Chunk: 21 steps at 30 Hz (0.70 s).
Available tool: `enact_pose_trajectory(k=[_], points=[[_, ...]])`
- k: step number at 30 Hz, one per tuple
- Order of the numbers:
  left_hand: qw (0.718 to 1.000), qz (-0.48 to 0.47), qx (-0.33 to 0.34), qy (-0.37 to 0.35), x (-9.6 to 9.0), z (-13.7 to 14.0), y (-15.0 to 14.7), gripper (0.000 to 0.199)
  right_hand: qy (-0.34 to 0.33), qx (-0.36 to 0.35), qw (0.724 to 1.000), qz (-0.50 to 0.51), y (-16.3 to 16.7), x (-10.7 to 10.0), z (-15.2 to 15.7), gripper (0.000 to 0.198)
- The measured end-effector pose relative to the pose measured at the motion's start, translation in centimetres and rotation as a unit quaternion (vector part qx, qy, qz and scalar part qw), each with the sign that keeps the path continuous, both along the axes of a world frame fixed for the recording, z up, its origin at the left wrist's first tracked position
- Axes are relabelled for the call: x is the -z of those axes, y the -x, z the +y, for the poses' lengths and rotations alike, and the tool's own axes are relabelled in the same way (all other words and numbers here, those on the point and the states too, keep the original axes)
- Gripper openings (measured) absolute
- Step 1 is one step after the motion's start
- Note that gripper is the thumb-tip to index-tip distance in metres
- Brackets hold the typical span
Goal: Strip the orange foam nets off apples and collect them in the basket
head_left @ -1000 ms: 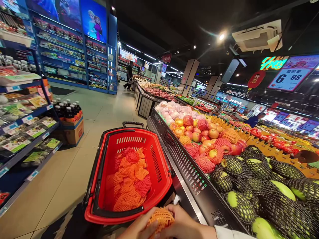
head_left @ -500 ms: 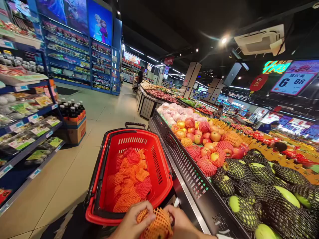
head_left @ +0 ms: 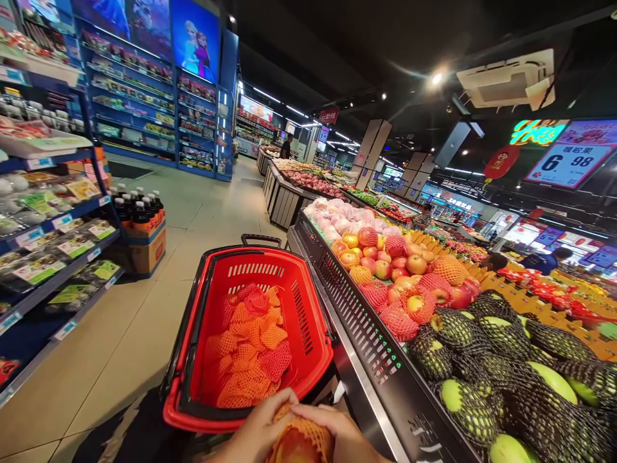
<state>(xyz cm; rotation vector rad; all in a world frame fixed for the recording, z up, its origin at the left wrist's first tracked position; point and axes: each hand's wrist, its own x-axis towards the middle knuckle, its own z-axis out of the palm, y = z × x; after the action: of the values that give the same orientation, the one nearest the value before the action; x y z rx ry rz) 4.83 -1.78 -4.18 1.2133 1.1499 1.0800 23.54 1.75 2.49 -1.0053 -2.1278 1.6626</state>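
Observation:
At the bottom of the view, my left hand and my right hand are closed around an apple from either side. An orange foam net covers part of the apple, leaving red-yellow skin bare toward me. My fingers meet at the top of the net, and the apple's lower part is cut off by the frame. Just beyond my hands stands a red shopping basket with black handles. Orange and pink foam nets lie heaped inside it.
On the right, a black-sided display bin holds loose and netted apples, with green fruit in black nets nearer. Shelves of packaged food and boxed bottles line the left. A person stands far down the aisle.
My right hand has moved left over the top of the apple toward my left fingers. More bare apple skin shows below the net. The basket stays nearly in place.

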Motion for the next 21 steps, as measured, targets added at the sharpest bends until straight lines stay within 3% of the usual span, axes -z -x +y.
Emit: enact_pose_trajectory(k=[3,5,9,12,14,17,21], points=[[0.976,0.199,-0.056,-0.07,-1.9,-0.3,1.9,0.021,0.108,0.046,0.991,0.064,0.7,-0.6,-0.4,0.077],[0.962,0.246,-0.038,-0.117,-2.8,-0.6,3.0,0.021,0.184,0.084,0.971,0.125,1.1,-0.7,-0.4,0.072],[0.956,0.234,0.066,-0.164,-3.4,-1.4,3.3,0.056,0.164,0.14,0.96,0.179,1.4,-0.5,-0.2,0.061],[0.959,0.234,0.076,-0.138,-3.5,-1.8,2.6,0.089,0.185,0.135,0.953,0.196,1.4,-0.4,-0.2,0.062],[0.96,0.242,0.063,-0.129,-3.5,-2.0,2.0,0.095,0.216,0.119,0.947,0.207,1.4,-0.5,-0.3,0.063],[0.954,0.259,0.041,-0.147,-2.8,-1.9,1.4,0.084,0.231,0.097,0.946,0.206,1.2,-0.7,-0.5,0.064],[0.937,0.292,0.017,-0.189,1.0,-1.4,0.8,0.088,0.208,0.087,0.96,0.164,0.9,0.0,-0.2,0.07]])
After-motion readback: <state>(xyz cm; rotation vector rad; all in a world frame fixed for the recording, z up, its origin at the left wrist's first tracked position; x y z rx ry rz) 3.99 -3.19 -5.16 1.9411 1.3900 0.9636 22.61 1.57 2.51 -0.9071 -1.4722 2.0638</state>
